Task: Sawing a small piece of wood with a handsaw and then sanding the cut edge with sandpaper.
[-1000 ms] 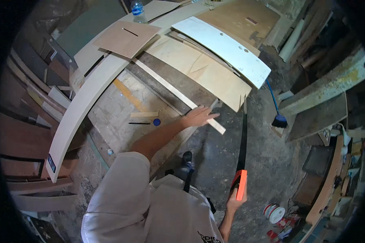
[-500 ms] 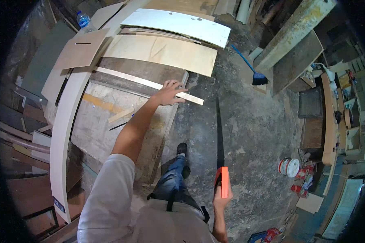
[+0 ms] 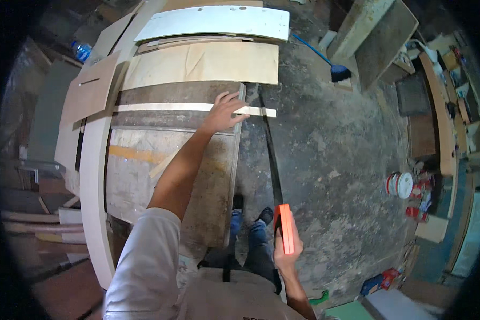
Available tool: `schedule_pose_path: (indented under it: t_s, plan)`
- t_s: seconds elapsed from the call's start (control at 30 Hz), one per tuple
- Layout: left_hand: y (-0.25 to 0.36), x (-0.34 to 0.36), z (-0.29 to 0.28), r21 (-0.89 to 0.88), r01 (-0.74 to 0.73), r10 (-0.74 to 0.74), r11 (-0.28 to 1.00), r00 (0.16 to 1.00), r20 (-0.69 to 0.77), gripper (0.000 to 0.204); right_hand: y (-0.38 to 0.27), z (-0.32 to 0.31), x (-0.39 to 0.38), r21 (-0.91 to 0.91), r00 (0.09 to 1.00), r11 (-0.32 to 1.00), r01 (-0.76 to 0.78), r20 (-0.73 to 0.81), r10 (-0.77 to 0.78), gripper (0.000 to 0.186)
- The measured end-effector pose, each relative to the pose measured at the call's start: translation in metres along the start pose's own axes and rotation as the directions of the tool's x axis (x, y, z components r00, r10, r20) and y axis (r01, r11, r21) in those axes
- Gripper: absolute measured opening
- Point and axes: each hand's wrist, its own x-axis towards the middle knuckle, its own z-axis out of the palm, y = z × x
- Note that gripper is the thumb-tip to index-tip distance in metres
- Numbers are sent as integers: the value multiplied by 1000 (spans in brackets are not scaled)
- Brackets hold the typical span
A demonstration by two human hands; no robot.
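At nine o'clock of the view a long pale board [image 3: 93, 176] runs down beside a worn work table [image 3: 210, 181]. From ten o'clock a narrow wooden strip [image 3: 165, 107] crosses the table, its right end jutting past the edge toward one o'clock. It should be light and fairly stiff, though thin enough to flex or splinter where unsupported; the soundest hold is probably just inside the table's edge. There, near twelve o'clock, the left hand [image 3: 225, 113] lies palm down over it, fingers spread apart. Next comes a handsaw [image 3: 272, 165], its orange handle at five o'clock wrapped firmly by the right hand [image 3: 289, 252]; the dark blade overlaps the strip's overhang, but whether they touch cannot be told. Beyond stand a blue broom [image 3: 340, 73] between one and two o'clock and a white bucket [image 3: 400, 185] at three.
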Motion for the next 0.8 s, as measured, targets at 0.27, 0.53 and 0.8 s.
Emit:
schedule_pose_path:
  t_s: [0.27, 0.53, 0.8]
  plan:
    - [-20, 16, -9, 36, -157, 152, 987, 982, 117, 42, -20, 71, -6, -45, 989, 998, 49, -136, -54, 59]
    - [-24, 15, -9, -92, -126, 139, 988, 978, 155, 43, -29, 98, -19, -78, 988, 997, 29, -151, -41, 60]
    - [-32, 19, -9, -134, -125, 150, 983, 969, 197, 40, -30, 103, -28, -79, 988, 996, 50, -140, -61, 67]
